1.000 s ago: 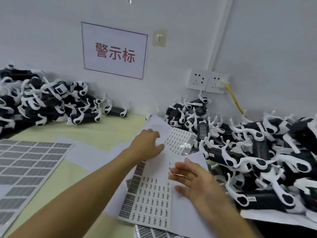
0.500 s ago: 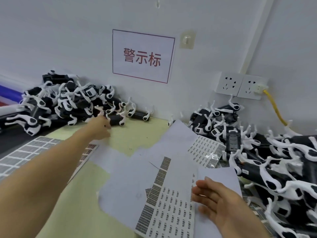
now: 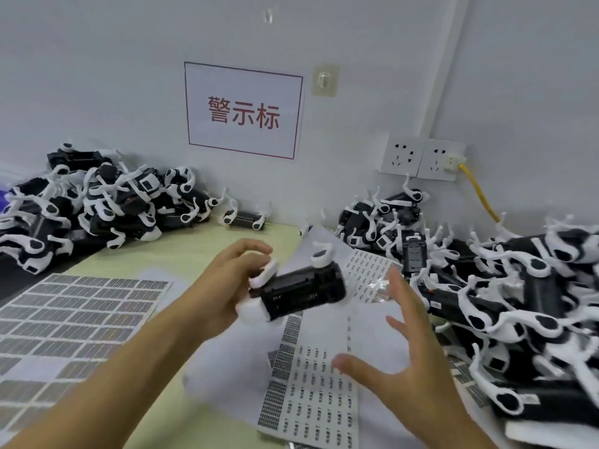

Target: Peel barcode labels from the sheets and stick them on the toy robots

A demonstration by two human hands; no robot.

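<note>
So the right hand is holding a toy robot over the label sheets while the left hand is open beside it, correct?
Not quite: the head view shows the left hand holding the toy robot over the label sheets, while the right hand is the open one beside it.

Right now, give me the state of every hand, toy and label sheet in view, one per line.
Left hand: grips a black-and-white toy robot, held above the table.
Black-and-white toy robot: lifted, tilted, no label seen on it.
Right hand: open, fingers spread, empty, beside the toy.
White sheet of small barcode labels: flat on the table, partly peeled.
Large grey label sheet: flat, left of the arms.
Left toy pile: heaped against the wall.
Right toy pile: heaped.
</note>
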